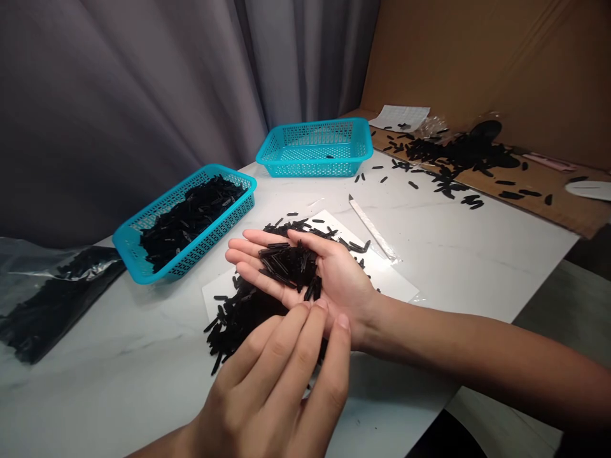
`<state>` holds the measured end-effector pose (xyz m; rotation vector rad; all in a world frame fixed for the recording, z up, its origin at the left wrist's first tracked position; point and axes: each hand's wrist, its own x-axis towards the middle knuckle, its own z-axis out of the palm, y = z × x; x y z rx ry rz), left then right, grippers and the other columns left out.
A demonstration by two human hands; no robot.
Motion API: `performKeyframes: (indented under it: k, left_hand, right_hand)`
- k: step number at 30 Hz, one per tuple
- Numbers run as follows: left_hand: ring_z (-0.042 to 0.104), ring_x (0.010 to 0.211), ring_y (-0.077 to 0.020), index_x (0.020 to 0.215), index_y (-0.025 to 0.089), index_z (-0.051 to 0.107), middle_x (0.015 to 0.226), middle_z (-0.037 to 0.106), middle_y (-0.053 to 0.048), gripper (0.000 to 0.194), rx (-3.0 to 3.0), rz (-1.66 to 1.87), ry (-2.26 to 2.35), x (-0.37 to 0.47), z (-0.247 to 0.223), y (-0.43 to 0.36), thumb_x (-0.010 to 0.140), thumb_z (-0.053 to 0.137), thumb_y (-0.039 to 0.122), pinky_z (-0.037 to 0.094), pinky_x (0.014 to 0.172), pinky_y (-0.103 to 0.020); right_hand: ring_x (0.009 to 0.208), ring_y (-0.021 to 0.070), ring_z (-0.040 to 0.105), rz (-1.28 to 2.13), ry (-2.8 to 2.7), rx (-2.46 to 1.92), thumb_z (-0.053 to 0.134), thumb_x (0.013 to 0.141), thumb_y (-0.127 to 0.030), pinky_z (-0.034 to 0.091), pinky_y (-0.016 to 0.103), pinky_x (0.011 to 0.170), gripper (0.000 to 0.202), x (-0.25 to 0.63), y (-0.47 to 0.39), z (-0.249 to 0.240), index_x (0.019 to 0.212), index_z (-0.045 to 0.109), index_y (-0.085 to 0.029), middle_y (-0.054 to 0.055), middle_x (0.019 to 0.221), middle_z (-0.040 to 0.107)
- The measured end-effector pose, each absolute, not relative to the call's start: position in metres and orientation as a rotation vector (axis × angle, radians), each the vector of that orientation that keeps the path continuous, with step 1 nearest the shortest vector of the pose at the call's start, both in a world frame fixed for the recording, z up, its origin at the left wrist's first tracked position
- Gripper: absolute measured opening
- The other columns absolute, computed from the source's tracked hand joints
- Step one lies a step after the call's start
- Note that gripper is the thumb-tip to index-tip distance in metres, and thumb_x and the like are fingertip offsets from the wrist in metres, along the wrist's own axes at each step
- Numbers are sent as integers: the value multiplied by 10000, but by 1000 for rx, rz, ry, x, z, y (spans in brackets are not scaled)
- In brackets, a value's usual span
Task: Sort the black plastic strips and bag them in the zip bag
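Note:
My right hand (pixel 344 273) lies palm up over the table, its fingers stretched out to the left. A heap of small, thin black strips (pixel 291 264) rests in its palm. From below, my left hand (pixel 281 369) reaches to the heel of that palm, fingers bent and close together. Its fingertips are by the nearest strips; its thumb is hidden, so what it pinches cannot be made out. Under both hands, a pile of black strips (pixel 243 315) covers part of a white sheet (pixel 401 286).
A blue basket (pixel 186 273) at left holds many black strips. Another blue basket (pixel 315 168) behind has one dark piece inside. A craft knife (pixel 370 226) lies right of the sheet. More strips (pixel 458 156) are scattered on cardboard. At far left lies a plastic bag (pixel 52 305).

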<state>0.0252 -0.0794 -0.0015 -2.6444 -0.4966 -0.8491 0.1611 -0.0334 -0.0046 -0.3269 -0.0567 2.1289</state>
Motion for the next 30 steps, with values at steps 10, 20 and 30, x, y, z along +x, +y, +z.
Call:
performKeyframes:
  k: [10,20,30]
  left_hand:
    - [747,1031,-248,1115,72,704,958,807,-130,240,-2617,-947,-477,26,-9,-81,878,691,108,545,943,-350]
    - [641,1207,-233,1106,108,661,1088,754,-137,251,-2564,-952,-557,24,-11,-88,862,718,134,505,1032,-332]
    - [596,1283,-280,1156,84,684,1207,722,-157,232,-2621,-712,-444,15,-8,-92,949,634,178,417,1160,-378]
  right_hand:
    - [1090,201,728,2164,-118,-217,281,1046,-266,488,308,1084,490,164,-35,-6,1333,558,19,189,1209,718]
    - [1054,192,741,2203,-112,-170,262,1049,-271,538,287,1013,471,167,-38,4,1246,623,-41,137,1126,756]
    - [1056,199,740,2208,-132,-70,234,1046,-251,536,274,1007,484,165,-40,5,1192,640,-32,129,1124,751]
